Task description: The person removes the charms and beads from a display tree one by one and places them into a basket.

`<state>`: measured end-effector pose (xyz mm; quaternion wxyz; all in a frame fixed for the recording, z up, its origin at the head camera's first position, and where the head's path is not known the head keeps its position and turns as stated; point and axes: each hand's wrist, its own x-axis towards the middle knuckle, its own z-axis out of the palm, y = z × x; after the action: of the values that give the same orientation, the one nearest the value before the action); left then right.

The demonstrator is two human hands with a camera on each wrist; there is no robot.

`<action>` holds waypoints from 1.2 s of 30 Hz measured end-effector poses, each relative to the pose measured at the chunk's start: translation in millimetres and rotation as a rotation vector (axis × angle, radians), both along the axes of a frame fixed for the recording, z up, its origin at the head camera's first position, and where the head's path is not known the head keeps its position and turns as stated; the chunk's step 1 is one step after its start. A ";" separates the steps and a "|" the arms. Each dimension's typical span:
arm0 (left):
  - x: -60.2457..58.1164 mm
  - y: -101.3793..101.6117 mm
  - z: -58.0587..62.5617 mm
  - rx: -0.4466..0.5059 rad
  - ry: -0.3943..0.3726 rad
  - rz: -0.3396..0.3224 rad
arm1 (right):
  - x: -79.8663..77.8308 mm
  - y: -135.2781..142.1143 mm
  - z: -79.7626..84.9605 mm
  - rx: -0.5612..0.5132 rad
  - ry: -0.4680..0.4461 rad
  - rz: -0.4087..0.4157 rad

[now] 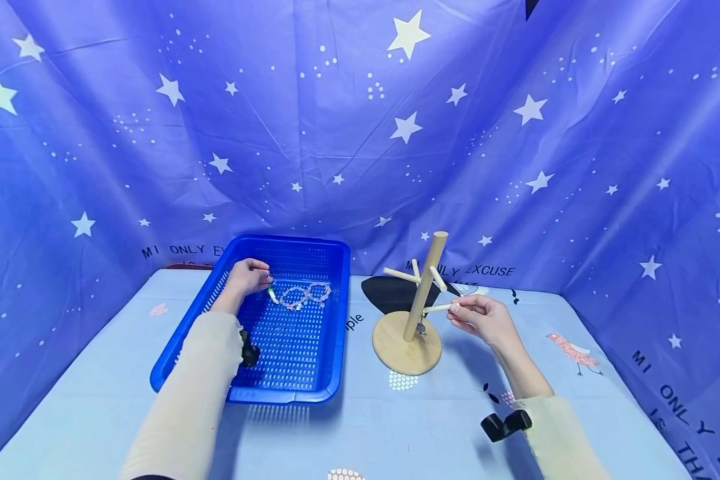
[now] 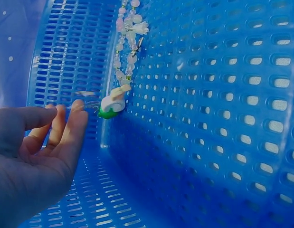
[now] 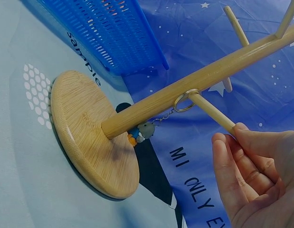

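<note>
Inside the blue basket [image 1: 334, 347], my left hand [image 1: 250, 276] holds a small green and white keychain [image 2: 112, 105] by what looks like a thin, shiny loop at the fingertips. The loop is blurred. Two pale pink beaded bracelets [image 1: 293, 297] lie in the basket just right of that hand. On the right, my right hand [image 1: 487, 321] pinches the outer end of a lower peg [image 3: 211, 110] of the upright wooden stand [image 1: 427, 280]. A metal ring [image 3: 184, 100] hangs around that peg close to the post, with a small grey figure [image 3: 146, 129] dangling from it.
The stand's round base [image 1: 407, 360] rests on the pale blue tablecloth [image 1: 384, 433], right of the basket. Several other pegs stick out from the upper post. A purple star-print curtain [image 1: 360, 133] rises behind the table and along its sides.
</note>
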<state>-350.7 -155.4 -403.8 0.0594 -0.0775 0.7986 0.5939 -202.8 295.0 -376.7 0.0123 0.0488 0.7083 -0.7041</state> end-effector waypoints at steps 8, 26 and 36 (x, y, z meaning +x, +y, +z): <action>1.8 2.0 3.4 -0.003 0.042 -0.003 | 1.2 -0.1 0.4 0.001 0.002 0.002; 9.2 15.7 32.9 0.133 0.120 -0.065 | 1.0 -1.6 1.6 0.014 -0.006 0.004; 15.8 31.9 54.9 0.220 0.157 -0.137 | 1.6 -0.4 2.3 0.062 0.009 0.001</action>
<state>-334.9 -123.5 -348.9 0.0455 0.0308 0.7342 0.6767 -201.2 294.6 -374.4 0.0079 0.0454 0.7298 -0.6821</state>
